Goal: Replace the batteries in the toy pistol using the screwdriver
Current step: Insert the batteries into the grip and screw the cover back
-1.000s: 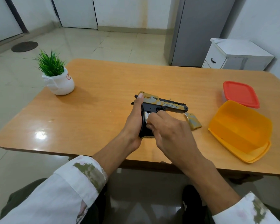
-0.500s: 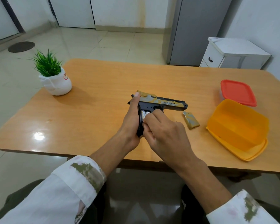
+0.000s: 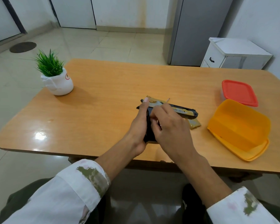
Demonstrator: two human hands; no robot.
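Observation:
The black and gold toy pistol (image 3: 185, 111) lies on its side on the wooden table (image 3: 103, 94), barrel pointing right. My left hand (image 3: 140, 125) grips its black handle from the left, index finger stretched up to the rear of the slide. My right hand (image 3: 170, 126) covers the handle from the right, its fingertips curled in at the battery bay; the battery under them is hidden. The removed gold cover (image 3: 195, 124) lies on the table just right of my right hand. A thin rod (image 3: 168, 99), maybe the screwdriver's shaft, pokes out behind the pistol.
An open yellow box (image 3: 239, 128) stands at the right near the table's front edge, with a red-lidded container (image 3: 238, 92) behind it. A potted plant in a white pot (image 3: 57, 78) stands at the far left. A white cabinet (image 3: 233, 53) and grey fridge stand beyond the table.
My right hand has moved further over the handle, so the white batteries seen earlier are now hidden. The left hand keeps its hold on the pistol.

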